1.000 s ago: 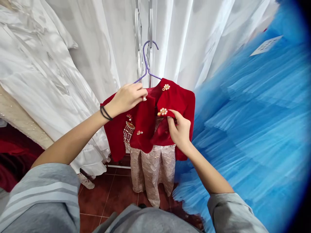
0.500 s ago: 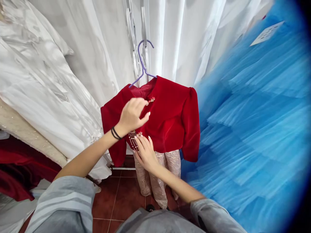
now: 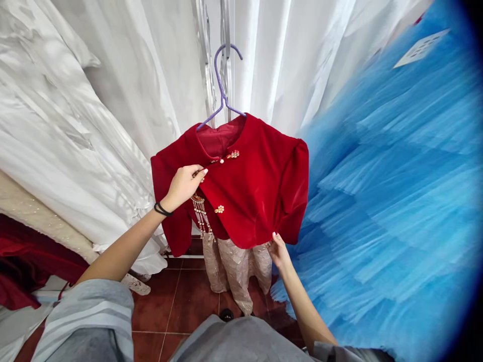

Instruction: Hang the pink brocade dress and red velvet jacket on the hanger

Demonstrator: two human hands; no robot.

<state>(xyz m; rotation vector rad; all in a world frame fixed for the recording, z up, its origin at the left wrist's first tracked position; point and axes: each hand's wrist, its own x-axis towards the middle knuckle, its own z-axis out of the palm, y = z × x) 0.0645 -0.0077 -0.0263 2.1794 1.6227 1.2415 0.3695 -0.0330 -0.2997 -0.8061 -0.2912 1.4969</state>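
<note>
A red velvet jacket (image 3: pixel 260 171) hangs on a purple hanger (image 3: pixel 220 75), its front overlapping and its neckline showing the lining. My left hand (image 3: pixel 185 185) is closed at the jacket's front edge, thumb against the fingers, pinching the cloth just below the collar. Below that hand dangles a beaded tassel ornament (image 3: pixel 200 213). Jewelled clasps sit on the front, one a gold flower-shaped clasp (image 3: pixel 219 209) near the lower edge. At the bottom hem on the right, my right hand (image 3: pixel 278 251) pinches the jacket between thumb and fingers; part of its fingers is behind the cloth.
White gowns (image 3: pixel 56 115) hang at the left and a blue tulle gown (image 3: pixel 385 201) fills the right. White curtains (image 3: pixel 287 50) stand behind a metal rack (image 3: pixel 222 30). My legs in shiny pinkish trousers (image 3: pixel 236 266) show above the red tiled floor (image 3: pixel 192 291).
My left hand has moved left and slightly down onto the jacket's front edge. My right hand has left the tassel and gone right to the hem. The tassel now shows more fully.
</note>
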